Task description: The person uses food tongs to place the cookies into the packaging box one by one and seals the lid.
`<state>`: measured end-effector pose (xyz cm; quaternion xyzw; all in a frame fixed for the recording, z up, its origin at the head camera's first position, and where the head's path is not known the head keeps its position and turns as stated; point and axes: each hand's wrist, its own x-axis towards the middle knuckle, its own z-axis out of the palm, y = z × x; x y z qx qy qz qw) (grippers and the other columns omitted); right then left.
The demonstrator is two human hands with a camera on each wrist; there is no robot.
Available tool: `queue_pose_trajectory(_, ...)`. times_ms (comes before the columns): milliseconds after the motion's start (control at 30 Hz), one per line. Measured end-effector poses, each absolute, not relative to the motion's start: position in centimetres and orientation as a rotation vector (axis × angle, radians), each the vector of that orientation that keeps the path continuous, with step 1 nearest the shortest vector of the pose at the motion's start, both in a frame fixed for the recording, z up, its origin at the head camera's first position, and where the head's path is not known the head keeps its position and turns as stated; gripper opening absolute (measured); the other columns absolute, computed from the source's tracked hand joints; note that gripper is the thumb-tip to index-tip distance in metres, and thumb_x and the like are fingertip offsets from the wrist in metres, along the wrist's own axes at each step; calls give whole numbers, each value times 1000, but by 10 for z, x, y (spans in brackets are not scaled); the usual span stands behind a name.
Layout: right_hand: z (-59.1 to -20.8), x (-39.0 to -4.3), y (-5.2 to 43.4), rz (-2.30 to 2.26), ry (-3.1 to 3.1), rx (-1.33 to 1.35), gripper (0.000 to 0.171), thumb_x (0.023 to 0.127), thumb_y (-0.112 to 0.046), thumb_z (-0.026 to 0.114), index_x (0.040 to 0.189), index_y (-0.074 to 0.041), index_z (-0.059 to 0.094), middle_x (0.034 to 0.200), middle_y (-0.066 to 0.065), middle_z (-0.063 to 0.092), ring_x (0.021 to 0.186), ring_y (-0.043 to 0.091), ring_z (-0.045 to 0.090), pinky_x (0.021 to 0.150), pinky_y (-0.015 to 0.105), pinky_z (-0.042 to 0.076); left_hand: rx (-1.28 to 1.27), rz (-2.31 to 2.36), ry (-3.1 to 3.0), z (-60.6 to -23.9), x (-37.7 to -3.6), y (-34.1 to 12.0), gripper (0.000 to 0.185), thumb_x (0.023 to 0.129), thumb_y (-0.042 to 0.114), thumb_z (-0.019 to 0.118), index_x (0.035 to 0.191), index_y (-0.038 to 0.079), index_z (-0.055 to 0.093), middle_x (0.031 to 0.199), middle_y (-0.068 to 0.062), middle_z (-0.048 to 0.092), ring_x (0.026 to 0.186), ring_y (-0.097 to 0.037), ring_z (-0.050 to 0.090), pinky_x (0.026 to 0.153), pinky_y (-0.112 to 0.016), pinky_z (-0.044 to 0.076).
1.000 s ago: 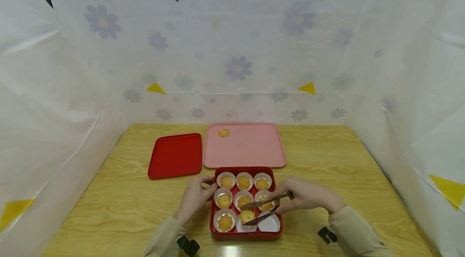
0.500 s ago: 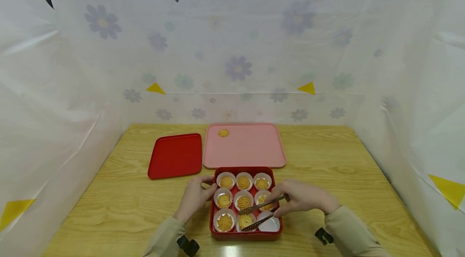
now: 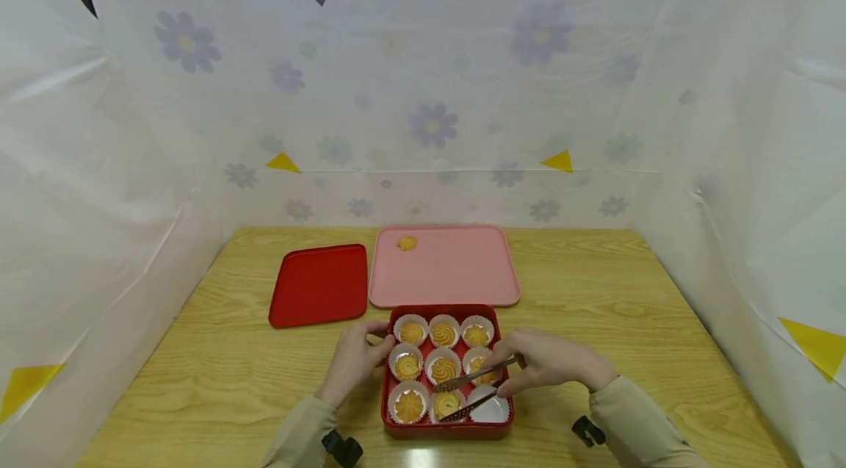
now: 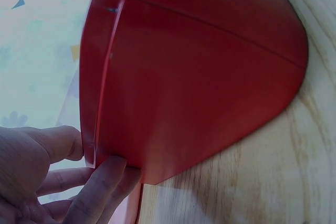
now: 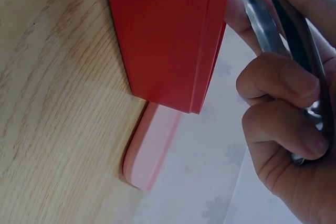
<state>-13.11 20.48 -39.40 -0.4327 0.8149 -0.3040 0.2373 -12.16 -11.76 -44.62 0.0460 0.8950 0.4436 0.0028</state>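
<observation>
My right hand (image 3: 551,358) grips metal tongs (image 5: 268,19), its fingers curled round their arms. The tongs' perforated ends stand apart over the front row of a red box (image 3: 449,431). Between them a round piped cookie (image 3: 446,403) sits in the front middle paper cup; whether the ends touch it I cannot tell. The front right paper cup (image 3: 490,409) holds no cookie. Cookies lie in the other cups, partly hidden by the tongs at the middle right. My left hand (image 3: 357,356) holds the box's left wall (image 4: 184,87) near its far corner, thumb and fingers at the rim.
Behind the box lies a pink tray (image 3: 456,270) with one cookie (image 3: 407,242) near its far left corner. To its left is a flat red lid or tray (image 3: 320,284). The wooden table (image 3: 595,284) is enclosed by white flowered sheets (image 3: 423,71).
The tongs moved slightly left and down, and the cookie between them settled into the front middle cup. Since half a second ago there is hardly any motion. My left hand stayed on the box.
</observation>
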Motion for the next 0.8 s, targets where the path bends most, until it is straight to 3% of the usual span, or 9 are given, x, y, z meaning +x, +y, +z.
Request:
queue_pose_trajectory(267, -395, -131, 207, -868, 2232, -1136, 32, 89, -29, 77, 117, -13, 76, 100, -2, 78, 68, -6, 47, 56, 12, 38, 149, 1405, 2795, -446, -121, -118, 26, 88, 9, 70, 110, -3, 73, 103, -16, 75, 75, -17, 70, 64, -25, 54)
queue_pose_trajectory(600, -404, -134, 211, -972, 2194, -1116, 37, 91, -32, 74, 121, -11, 74, 104, 6, 77, 56, -7, 36, 52, 12, 35, 129, 1401, 2784, -446, -120, -118, 26, 88, 10, 70, 111, -3, 73, 102, -15, 75, 74, -13, 68, 64, -25, 54)
queue_pose_trajectory(800, -415, -140, 214, -1110, 2181, -1076, 39, 93, -29, 72, 126, -8, 71, 101, 7, 75, 73, -4, 52, 60, 17, 45, 126, 1401, 2783, -446, -120, -117, 26, 89, 9, 70, 111, -3, 73, 103, -15, 75, 74, -13, 68, 63, -25, 54)
